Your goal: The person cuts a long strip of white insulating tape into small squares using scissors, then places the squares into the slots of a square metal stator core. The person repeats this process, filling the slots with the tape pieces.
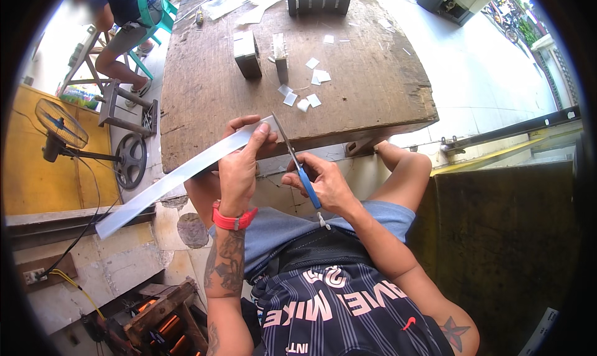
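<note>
Between the thumb and fingers of my left hand (245, 147) is a long whitish plastic strip (168, 183), its far end trailing down to the left. My right hand (326, 185) grips blue-handled scissors (306, 180), whose blades point up beside the strip's held end. Whether the blades touch the strip, I cannot tell. Several small white cut squares (313, 63) lie scattered on the wooden table (205, 88) beyond my hands. Past them stand a dark block with a pale top (249, 56) and a thinner one (280, 57).
A larger dark block with pale strips (318, 0) stands at the table's far edge, near loose white sheets (239, 6). To the left are a fan (62, 122), a wooden stool (127, 107) and a seated person (118, 26). A dark panel (507, 231) is at right.
</note>
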A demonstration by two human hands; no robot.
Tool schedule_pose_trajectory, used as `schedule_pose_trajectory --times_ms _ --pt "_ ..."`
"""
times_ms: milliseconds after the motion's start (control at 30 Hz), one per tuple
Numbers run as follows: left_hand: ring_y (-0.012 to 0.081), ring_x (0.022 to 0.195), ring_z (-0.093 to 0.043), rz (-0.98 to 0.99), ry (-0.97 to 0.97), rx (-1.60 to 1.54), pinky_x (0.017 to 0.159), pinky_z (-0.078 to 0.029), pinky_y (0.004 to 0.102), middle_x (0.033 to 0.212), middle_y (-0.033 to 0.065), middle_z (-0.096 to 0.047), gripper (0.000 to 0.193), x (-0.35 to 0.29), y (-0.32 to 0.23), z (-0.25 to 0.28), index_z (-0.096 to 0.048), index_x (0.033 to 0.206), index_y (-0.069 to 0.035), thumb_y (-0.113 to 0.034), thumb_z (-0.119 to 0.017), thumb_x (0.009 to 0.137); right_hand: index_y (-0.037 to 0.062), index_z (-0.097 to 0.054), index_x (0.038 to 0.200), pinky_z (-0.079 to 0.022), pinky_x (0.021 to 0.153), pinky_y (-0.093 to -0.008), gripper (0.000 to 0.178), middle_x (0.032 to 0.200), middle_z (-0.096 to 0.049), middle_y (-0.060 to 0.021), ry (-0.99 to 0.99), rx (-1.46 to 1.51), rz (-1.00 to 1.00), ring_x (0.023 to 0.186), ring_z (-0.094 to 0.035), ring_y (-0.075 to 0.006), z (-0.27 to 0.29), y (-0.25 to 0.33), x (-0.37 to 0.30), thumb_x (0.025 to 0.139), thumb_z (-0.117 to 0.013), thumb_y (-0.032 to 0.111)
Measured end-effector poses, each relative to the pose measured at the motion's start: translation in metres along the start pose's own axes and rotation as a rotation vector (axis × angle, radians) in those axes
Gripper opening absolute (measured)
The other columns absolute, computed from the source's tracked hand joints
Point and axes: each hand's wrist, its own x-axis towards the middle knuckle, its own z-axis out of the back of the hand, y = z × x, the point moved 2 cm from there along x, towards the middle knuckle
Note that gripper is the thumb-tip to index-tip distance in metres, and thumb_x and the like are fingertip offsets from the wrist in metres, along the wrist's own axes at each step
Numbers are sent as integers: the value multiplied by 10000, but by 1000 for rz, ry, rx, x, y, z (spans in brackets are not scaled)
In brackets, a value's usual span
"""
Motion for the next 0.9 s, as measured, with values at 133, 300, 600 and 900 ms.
schedule_pose_trajectory --times_ms 133,300,600,900 --pt "211 970 -764 33 -13 -141 840 -637 293 1112 136 -716 310 1 -6 5 -583 1278 8 -91 -709 1013 7 -705 1146 -438 606 -283 560 713 -609 -10 -65 -52 124 669 -511 -80 3 3 -3 865 -878 460" --pt "208 978 -764 -7 3 -47 837 -635 289 1120 144 -727 318 2 -4 4 -591 1283 14 -97 -714 1011 4 -705 1163 -457 620 -292 608 730 -630 -18 -12 -77 88 672 -529 -87 3 10 -7 852 -876 498" --pt "196 990 -762 -8 18 -25 844 -632 283 1122 148 -739 330 1 2 2 -609 1278 21 -107 -735 1002 12 -713 1190 -475 627 -295 665 740 -662 -33 -6 -90 61 686 -569 -92 2 15 -4 833 -872 550" --pt "204 979 -762 19 6 4 846 -635 290 1107 138 -720 315 0 -1 0 -604 1263 23 -113 -727 1007 10 -704 1167 -419 584 -297 586 712 -610 -18 1 -79 0 660 -497 -82 1 8 -2 867 -868 487"
